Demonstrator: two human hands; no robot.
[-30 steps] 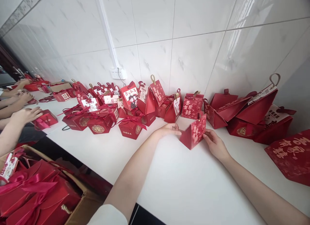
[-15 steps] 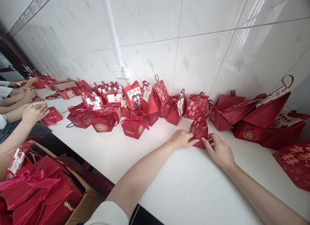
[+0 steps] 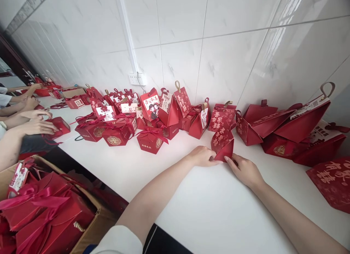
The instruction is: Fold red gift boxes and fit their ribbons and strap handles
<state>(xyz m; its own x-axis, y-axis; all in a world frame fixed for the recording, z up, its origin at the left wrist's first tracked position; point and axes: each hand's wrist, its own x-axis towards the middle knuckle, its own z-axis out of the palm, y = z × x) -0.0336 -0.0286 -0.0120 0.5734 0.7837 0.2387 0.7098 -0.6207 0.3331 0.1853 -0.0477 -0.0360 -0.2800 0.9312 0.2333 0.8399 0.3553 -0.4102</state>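
A small red triangular gift box point(image 3: 222, 143) with gold lettering stands upright on the white table point(image 3: 218, 206). My left hand point(image 3: 204, 155) is closed on its lower left side, fingers partly hidden by the box. On the lower right edge, my right hand point(image 3: 244, 169) pinches the box with thumb and fingers. Just behind it is another red gift box point(image 3: 222, 115) with a gold ribbon loop. To the right of my right hand lies a lettered red box point(image 3: 332, 183).
Several red gift boxes point(image 3: 150, 140) line the tiled wall. More boxes point(image 3: 281, 128) are heaped at the right. At lower left a cardboard carton point(image 3: 101, 217) holds ribbon-tied boxes. Other people's hands point(image 3: 38, 127) work along the left table edge, one pair at a red box point(image 3: 60, 126).
The box between my hands has come slightly down and left, and its lettered side shows more fully. At the left, a co-worker's hands have parted over their red box.
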